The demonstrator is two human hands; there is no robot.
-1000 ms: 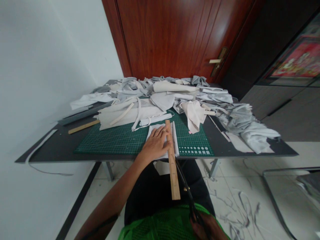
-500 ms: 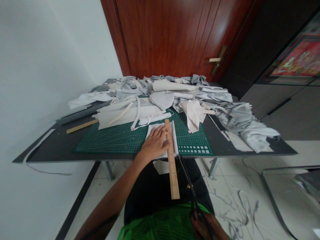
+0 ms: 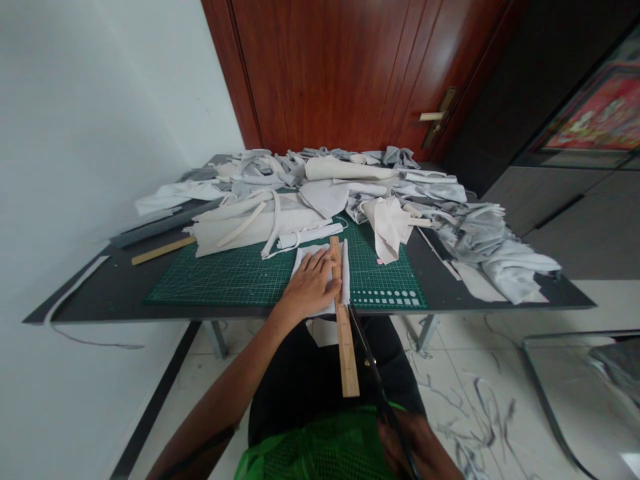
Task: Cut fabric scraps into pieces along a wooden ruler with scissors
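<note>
My left hand (image 3: 309,288) lies flat with its fingers spread, pressing a white fabric strip (image 3: 316,257) onto the green cutting mat (image 3: 225,283) against a wooden ruler (image 3: 346,353). The ruler runs from the mat out past the table edge towards my body. My right hand (image 3: 415,447) sits low at the bottom of the view, gripping black-handled scissors (image 3: 373,370). Their blades point up beside the ruler, with the tips near the table edge. Part of the scissors is hidden by my right hand.
A heap of pale grey and cream fabric pieces (image 3: 340,190) covers the far part of the dark table (image 3: 100,300). A wooden stick (image 3: 163,251) lies at the left. Dark fabric scraps (image 3: 475,427) litter the tiled floor. A wall stands left, a wooden door ahead.
The scissors have swung slightly, their tips now closer to the ruler and table edge. My right hand has shifted a little. My left hand and the ruler have stayed nearly still.
</note>
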